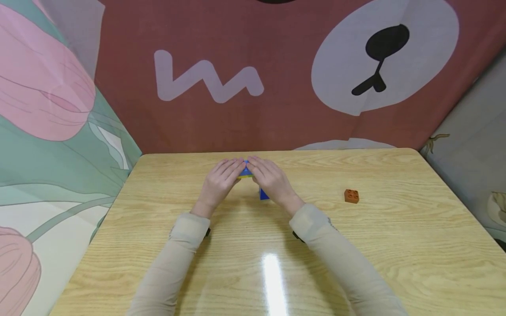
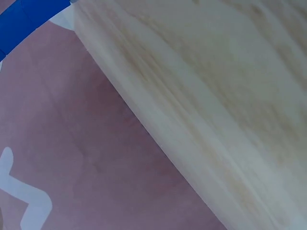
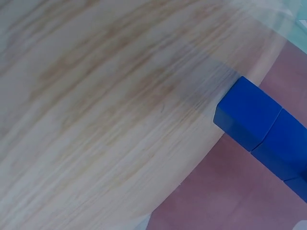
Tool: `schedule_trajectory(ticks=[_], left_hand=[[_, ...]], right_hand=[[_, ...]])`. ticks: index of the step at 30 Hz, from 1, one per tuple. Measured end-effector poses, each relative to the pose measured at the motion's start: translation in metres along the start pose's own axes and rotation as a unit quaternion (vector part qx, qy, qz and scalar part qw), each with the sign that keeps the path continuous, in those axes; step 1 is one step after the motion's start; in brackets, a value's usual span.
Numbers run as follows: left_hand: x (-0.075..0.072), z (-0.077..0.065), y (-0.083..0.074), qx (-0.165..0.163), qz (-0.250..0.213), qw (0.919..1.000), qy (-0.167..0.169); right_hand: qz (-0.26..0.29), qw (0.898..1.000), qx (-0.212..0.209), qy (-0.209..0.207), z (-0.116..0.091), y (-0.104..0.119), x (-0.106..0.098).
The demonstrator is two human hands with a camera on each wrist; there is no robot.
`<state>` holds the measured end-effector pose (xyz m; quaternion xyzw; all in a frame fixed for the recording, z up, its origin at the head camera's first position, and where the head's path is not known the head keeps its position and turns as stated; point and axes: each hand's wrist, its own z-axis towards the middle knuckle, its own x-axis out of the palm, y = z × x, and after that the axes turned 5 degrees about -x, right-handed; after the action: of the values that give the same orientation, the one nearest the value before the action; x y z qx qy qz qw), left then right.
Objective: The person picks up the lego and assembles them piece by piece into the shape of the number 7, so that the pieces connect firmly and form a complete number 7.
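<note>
Both hands meet over a toy-brick build near the back of the table. Its studded blue top brick [image 1: 245, 169] shows between the fingers, with a thin yellow-green layer beneath. My left hand [image 1: 220, 182] grips the build from the left, fingers over the top. From the other side my right hand [image 1: 272, 180] holds it the same way. Under the right hand a lower blue part [image 1: 264, 194] shows. In the right wrist view blue bricks [image 3: 247, 112] run joined in a row; blue bricks [image 2: 29, 21] also fill the left wrist view's upper corner. The fingers hide much of the build.
An orange-brown brick [image 1: 351, 196] with studs lies on the wooden table [image 1: 395, 245] to the right. Behind the table's far edge hangs a printed reddish-brown cloth [image 1: 237, 127]. A bright light reflection crosses the front of the table.
</note>
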<state>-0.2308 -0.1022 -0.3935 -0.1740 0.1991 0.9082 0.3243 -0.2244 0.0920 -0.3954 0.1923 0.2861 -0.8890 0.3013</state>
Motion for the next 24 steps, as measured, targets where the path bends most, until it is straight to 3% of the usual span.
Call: schedule_trajectory(ticks=[8, 14, 17, 20, 22, 24], left_hand=[[0.001, -0.002, 0.0, -0.008, -0.004, 0.9999, 0.005], [-0.002, -0.002, 0.001, -0.027, -0.036, 0.9973, 0.057], [-0.004, -0.002, 0.002, -0.065, -0.084, 0.9903, 0.09], [-0.007, -0.005, 0.002, -0.14, -0.139, 0.9724, 0.125], [-0.009, -0.006, 0.001, -0.209, -0.187, 0.9477, 0.153], [-0.012, -0.006, 0.0, -0.275, -0.238, 0.9146, 0.177]], right_hand=[[-0.004, 1.0, -0.005, -0.02, 0.001, 0.0, 0.002], [-0.013, 1.0, 0.002, -0.028, 0.0, 0.001, 0.003], [-0.008, 1.0, 0.008, -0.025, 0.0, 0.002, 0.002], [0.001, 1.0, 0.013, -0.016, 0.0, 0.003, 0.002], [0.004, 1.0, 0.016, -0.008, -0.001, 0.003, 0.001], [0.005, 1.0, 0.018, -0.001, -0.001, 0.003, 0.0]])
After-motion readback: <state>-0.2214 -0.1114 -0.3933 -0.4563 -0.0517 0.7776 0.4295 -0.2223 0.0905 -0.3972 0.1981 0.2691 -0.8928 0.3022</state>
